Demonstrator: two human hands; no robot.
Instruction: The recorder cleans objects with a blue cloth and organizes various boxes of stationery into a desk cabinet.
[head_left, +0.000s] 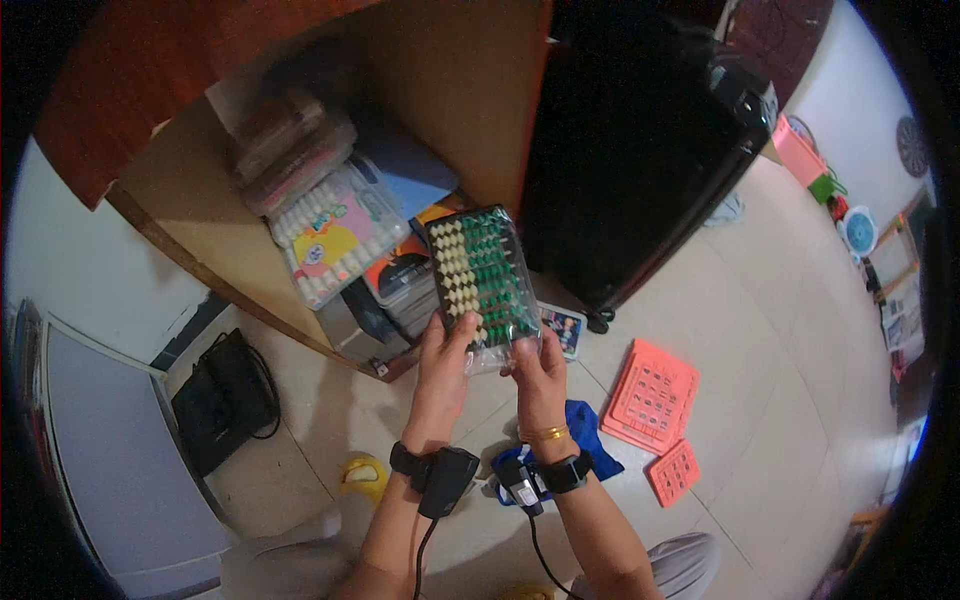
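An abacus in clear plastic wrap (484, 281), with cream and green beads in a dark frame, is held up in both hands. My left hand (448, 360) grips its lower left corner, thumb on the front. At the lower right, my right hand (538, 367) pinches the wrap and the edge. Behind the abacus is an open wooden cabinet (225, 277) holding a clear plastic box of white sticks (337, 240), a box with an orange and black cover (397, 274), a blue flat item (412, 176) and stacked packages (292, 154).
Orange number boards (652, 397) and a smaller orange board (673, 472) lie on the tiled floor at right. A blue cloth item (589, 435) lies beyond my right wrist. A black suitcase (622, 165) stands beside the cabinet; a black bag (225, 401) lies at left.
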